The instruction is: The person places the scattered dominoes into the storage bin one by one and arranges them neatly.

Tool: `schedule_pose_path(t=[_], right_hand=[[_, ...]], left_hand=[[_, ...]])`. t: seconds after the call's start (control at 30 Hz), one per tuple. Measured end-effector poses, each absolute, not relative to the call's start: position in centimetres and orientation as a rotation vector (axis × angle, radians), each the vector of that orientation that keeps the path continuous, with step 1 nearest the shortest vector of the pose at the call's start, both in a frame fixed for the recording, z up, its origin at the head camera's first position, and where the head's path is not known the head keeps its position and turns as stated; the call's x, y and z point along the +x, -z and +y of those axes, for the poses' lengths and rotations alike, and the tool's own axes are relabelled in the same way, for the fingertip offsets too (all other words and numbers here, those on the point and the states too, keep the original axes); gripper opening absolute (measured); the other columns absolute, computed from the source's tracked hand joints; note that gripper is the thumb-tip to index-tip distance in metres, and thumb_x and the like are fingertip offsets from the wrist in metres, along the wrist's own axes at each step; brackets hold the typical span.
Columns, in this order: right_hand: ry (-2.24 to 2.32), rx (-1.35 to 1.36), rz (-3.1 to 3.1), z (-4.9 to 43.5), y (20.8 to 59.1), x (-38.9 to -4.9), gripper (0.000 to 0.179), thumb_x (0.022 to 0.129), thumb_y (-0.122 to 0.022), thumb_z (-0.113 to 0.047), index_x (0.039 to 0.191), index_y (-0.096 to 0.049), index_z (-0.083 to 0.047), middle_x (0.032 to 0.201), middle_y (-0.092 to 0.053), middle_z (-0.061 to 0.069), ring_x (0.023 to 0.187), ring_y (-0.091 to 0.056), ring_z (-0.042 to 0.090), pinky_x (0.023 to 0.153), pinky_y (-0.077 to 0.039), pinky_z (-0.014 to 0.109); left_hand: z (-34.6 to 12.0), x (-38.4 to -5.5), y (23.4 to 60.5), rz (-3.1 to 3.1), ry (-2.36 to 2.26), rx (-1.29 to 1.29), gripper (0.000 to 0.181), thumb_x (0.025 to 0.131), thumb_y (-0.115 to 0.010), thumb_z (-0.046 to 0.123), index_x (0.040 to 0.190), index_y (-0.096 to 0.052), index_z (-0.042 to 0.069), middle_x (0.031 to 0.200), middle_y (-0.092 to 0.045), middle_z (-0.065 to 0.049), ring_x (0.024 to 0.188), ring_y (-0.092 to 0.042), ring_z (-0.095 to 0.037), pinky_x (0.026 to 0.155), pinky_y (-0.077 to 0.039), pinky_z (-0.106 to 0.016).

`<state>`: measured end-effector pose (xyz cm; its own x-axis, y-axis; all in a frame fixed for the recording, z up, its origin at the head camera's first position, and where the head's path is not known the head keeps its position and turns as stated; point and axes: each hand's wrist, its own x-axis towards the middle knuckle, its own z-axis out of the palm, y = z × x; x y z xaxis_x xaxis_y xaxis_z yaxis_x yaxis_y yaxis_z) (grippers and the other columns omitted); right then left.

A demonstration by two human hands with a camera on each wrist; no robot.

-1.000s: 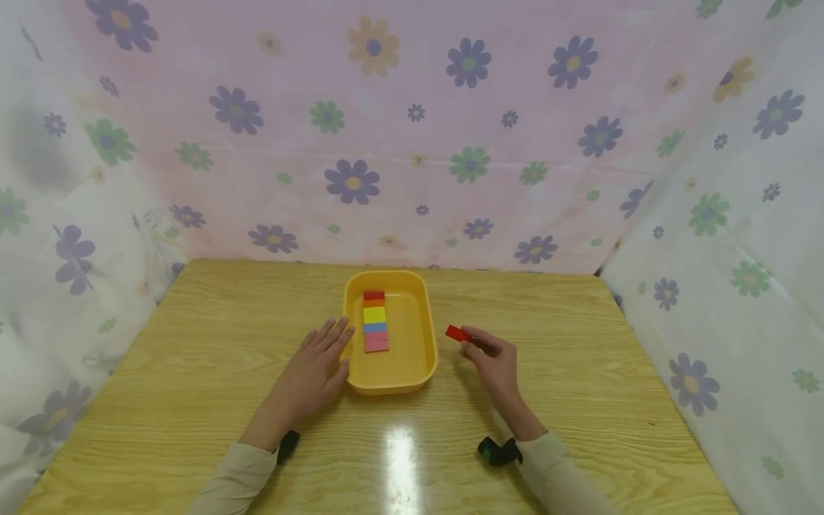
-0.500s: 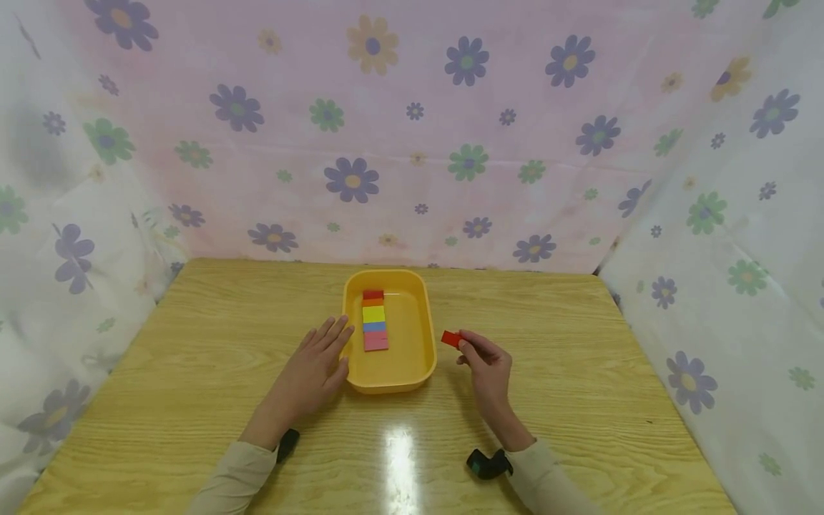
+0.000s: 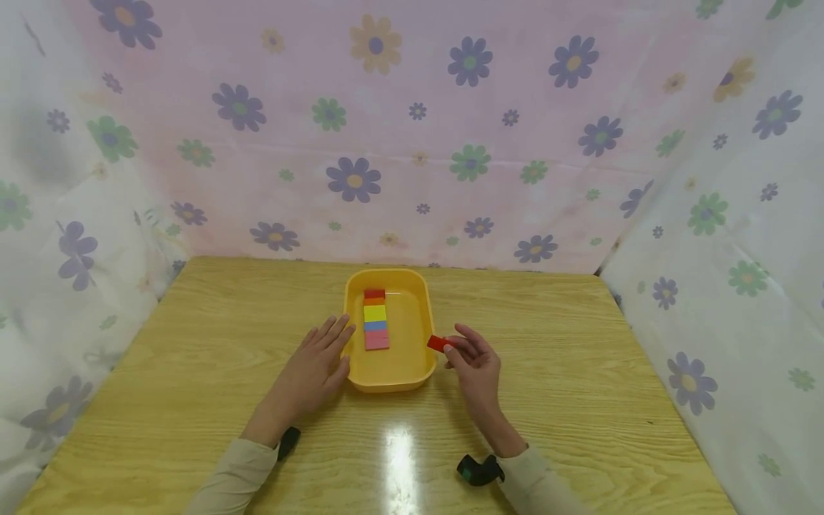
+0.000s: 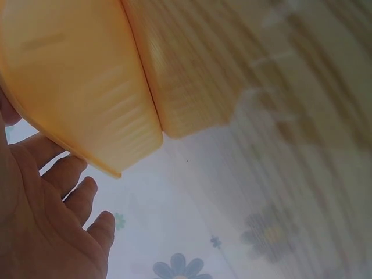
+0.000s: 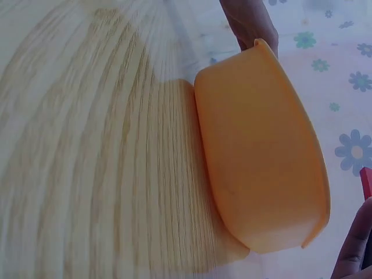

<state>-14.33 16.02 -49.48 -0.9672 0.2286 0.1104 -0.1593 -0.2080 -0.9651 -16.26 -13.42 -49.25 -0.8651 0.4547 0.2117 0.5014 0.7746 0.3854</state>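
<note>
A yellow plastic tub (image 3: 399,383) stands on the wooden table. Along its left side inside lies a row of coloured blocks: a red block (image 3: 375,294), orange below it, then a yellow block (image 3: 375,313), a blue block (image 3: 375,326) and pink (image 3: 376,340) nearest me. My left hand (image 3: 315,372) rests with straight fingers at the tub's left rim; the left wrist view shows these fingertips at the rim's edge. Between thumb and fingers my right hand (image 3: 478,368) pinches a small red block (image 3: 439,343), overlapping the tub's right rim in the head view.
The wooden table (image 3: 553,400) extends around the tub on all sides. Flower-patterned sheets (image 3: 412,143) hang behind it and at both sides. A black wrist camera (image 3: 479,470) sits by the right sleeve, and another dark device (image 3: 289,443) by the left.
My right hand has moved left with the red block, from beside the tub to its right rim. The left hand and the tub stay where they were.
</note>
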Motion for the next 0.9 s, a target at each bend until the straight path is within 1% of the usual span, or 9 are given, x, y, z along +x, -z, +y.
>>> schedule_pose_path(t=[0.1, 0.2, 0.33, 0.47, 0.6, 0.83, 0.9], right_hand=[[-2.285, -0.055, -1.805, 15.4, 49.5, -14.2, 0.040, 0.092, -0.070, 0.006, 0.130, -0.062, 0.002, 0.102, -0.075, 0.004, 0.088, -0.071, 0.014, 0.068, -0.061, 0.022], [-2.324, -0.019, -1.785, 14.7, 49.6, -14.1, 0.043, 0.090, -0.071, 0.006, 0.132, -0.061, 0.000, 0.102, -0.076, 0.003, 0.088, -0.072, 0.014, 0.070, -0.061, 0.023], [-2.370, 0.026, -1.751, 14.1, 49.6, -14.0, 0.047, 0.089, -0.073, 0.007, 0.133, -0.059, 0.000, 0.100, -0.078, 0.001, 0.083, -0.074, 0.012, 0.070, -0.062, 0.023], [-2.361, 0.038, -1.760, 13.7, 49.7, -14.1, 0.052, 0.088, -0.074, 0.007, 0.136, -0.057, 0.000, 0.101, -0.078, 0.004, 0.080, -0.075, 0.013, 0.069, -0.062, 0.024], [-2.335, 0.007, -1.798, 13.3, 49.7, -14.2, 0.054, 0.088, -0.074, 0.006, 0.138, -0.057, -0.002, 0.103, -0.078, 0.007, 0.082, -0.076, 0.014, 0.070, -0.063, 0.025], [-2.328, 0.017, -1.839, 12.6, 49.6, -14.3, 0.059, 0.088, -0.075, 0.004, 0.141, -0.051, 0.005, 0.102, -0.078, 0.009, 0.081, -0.077, 0.016, 0.070, -0.063, 0.029], [-2.332, 0.011, -1.842, 12.4, 49.4, -14.4, 0.057, 0.088, -0.076, 0.004, 0.140, -0.052, 0.004, 0.102, -0.078, 0.010, 0.080, -0.077, 0.017, 0.069, -0.064, 0.030]], left_hand=[[-13.4, -16.3, 49.2, -2.863, 0.671, -0.773, 0.056, 0.105, -0.053, 0.022, 0.156, -0.040, 0.003, 0.165, -0.032, -0.013, 0.154, -0.025, -0.035, 0.124, -0.019, -0.059], [-13.4, -16.3, 49.2, -2.871, 0.669, -0.769, 0.056, 0.105, -0.052, 0.023, 0.156, -0.040, 0.004, 0.166, -0.031, -0.012, 0.155, -0.024, -0.034, 0.124, -0.019, -0.058], [-13.4, -16.3, 49.2, -2.876, 0.666, -0.763, 0.057, 0.105, -0.052, 0.023, 0.157, -0.039, 0.005, 0.166, -0.030, -0.011, 0.155, -0.023, -0.034, 0.125, -0.019, -0.058], [-13.4, -16.3, 49.3, -2.875, 0.666, -0.758, 0.057, 0.105, -0.052, 0.024, 0.157, -0.039, 0.006, 0.166, -0.030, -0.010, 0.155, -0.023, -0.033, 0.125, -0.019, -0.057], [-13.4, -16.4, 49.3, -2.870, 0.654, -0.760, 0.056, 0.105, -0.052, 0.024, 0.156, -0.040, 0.006, 0.166, -0.030, -0.011, 0.155, -0.024, -0.034, 0.124, -0.020, -0.058], [-13.4, -16.4, 49.3, -2.867, 0.656, -0.768, 0.056, 0.105, -0.052, 0.024, 0.156, -0.040, 0.005, 0.166, -0.031, -0.011, 0.154, -0.026, -0.034, 0.124, -0.021, -0.058], [-13.3, -16.4, 49.3, -2.873, 0.656, -0.767, 0.056, 0.105, -0.052, 0.024, 0.156, -0.040, 0.006, 0.166, -0.031, -0.011, 0.154, -0.026, -0.034, 0.124, -0.021, -0.058]])
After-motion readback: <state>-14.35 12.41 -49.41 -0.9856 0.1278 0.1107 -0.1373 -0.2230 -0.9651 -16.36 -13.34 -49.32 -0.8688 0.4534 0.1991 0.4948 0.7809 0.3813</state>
